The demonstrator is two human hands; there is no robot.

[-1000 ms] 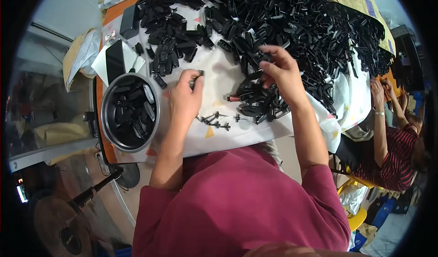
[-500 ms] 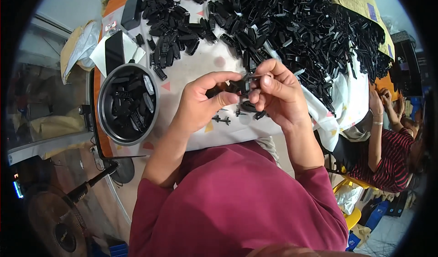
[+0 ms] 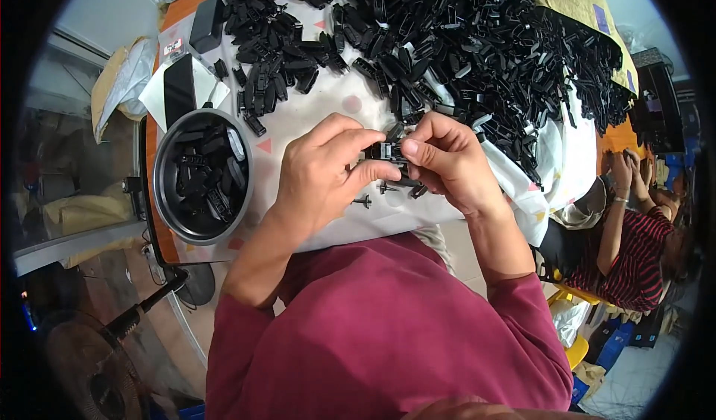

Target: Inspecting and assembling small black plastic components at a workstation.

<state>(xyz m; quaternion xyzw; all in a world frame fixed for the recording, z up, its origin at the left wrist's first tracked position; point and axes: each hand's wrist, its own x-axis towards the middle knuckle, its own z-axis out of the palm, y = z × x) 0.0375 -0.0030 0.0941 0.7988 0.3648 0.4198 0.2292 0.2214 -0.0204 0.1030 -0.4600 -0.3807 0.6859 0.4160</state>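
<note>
Between my two hands, over the near part of the table, is a small black plastic part (image 3: pixel 385 152) with a lighter, shiny middle; its exact kind is too small to make out. My left hand (image 3: pixel 322 160) has its thumb and index finger curved around the part's left end. The thumb and fingers of my right hand (image 3: pixel 447 160) pinch its right end. Just below, a few small dark pin-like pieces (image 3: pixel 363 201) lie on the pale tablecloth (image 3: pixel 313 219). Beyond my fingers spreads a large heap of black plastic parts (image 3: pixel 455 40).
A metal bowl (image 3: pixel 161 204) holding more black parts stands at the left table edge. Behind it lie a dark phone (image 3: pixel 179 92) on white paper and a black box (image 3: pixel 206 25). A co-worker in a striped top (image 3: pixel 632 260) sits at the right. A fan (image 3: pixel 97 368) stands lower left.
The black part has turned between my fingers, so its shiny middle shows more. My left hand has shifted slightly left, and the whole view has moved a little.
</note>
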